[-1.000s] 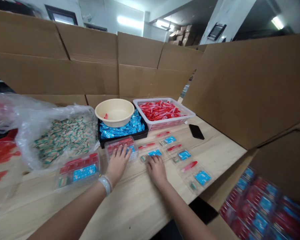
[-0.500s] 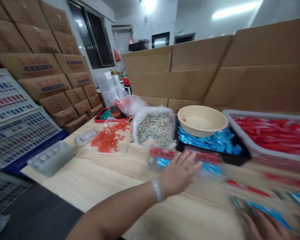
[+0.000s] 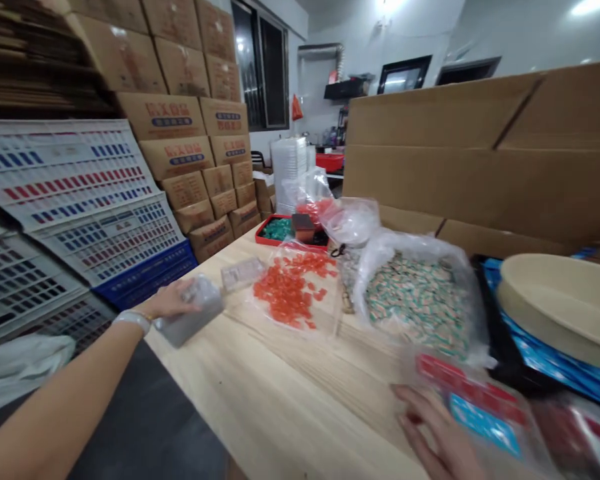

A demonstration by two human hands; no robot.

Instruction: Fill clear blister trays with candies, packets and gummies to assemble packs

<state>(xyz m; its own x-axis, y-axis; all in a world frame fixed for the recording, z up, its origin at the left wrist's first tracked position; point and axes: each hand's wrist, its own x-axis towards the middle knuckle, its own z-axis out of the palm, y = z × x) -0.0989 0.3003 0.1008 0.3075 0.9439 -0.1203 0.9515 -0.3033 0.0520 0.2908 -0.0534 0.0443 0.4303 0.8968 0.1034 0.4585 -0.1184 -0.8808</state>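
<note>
My left hand (image 3: 173,301) reaches out to the table's left edge, its fingers closed over a stack of clear plastic trays (image 3: 193,317). At the lower right, my right hand (image 3: 437,427) is open, with thumb and fingers apart and nothing visible between them. Just beside it lies a clear tray (image 3: 473,393) with red pieces in a row of compartments and blue packets in front of them; I cannot tell whether the hand touches it. A second filled tray (image 3: 580,433) to its right is blurred.
Orange pieces (image 3: 285,293) lie on a plastic bag. Beyond are a smaller clear tray (image 3: 243,273) and a red tray (image 3: 275,230) with green packets. A bag of small green-and-beige packets (image 3: 420,300) and a cream basin (image 3: 565,300) stand right. Plastic crates (image 3: 110,233) and cartons (image 3: 175,120) line the left.
The view has swung left. My left hand has moved from above the filled trays to the stack of clear trays. My right hand has come off the blue packet and is beside a filled tray.
</note>
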